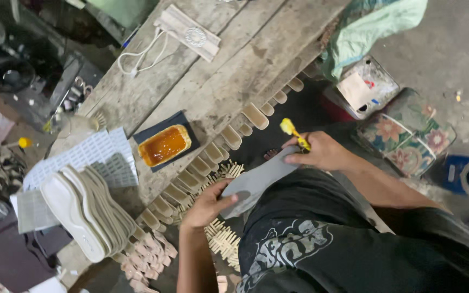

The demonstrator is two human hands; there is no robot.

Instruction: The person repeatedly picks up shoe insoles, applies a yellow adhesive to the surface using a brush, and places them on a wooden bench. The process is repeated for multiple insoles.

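Flat grey insole [256,182]: left hand [208,205] fingers gripping it; right hand [324,152] fingers gripping yellow brush [293,132].

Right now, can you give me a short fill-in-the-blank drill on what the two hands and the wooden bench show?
1. The left hand holds the flat grey shoe insole by its ____ end.
2. The right hand grips a small brush with a ____ handle.
3. The rectangular tray on the worn wooden bench holds ____-coloured glue.
4. The pale insoles lie in a ____.

Missing words: lower; yellow; amber; stack
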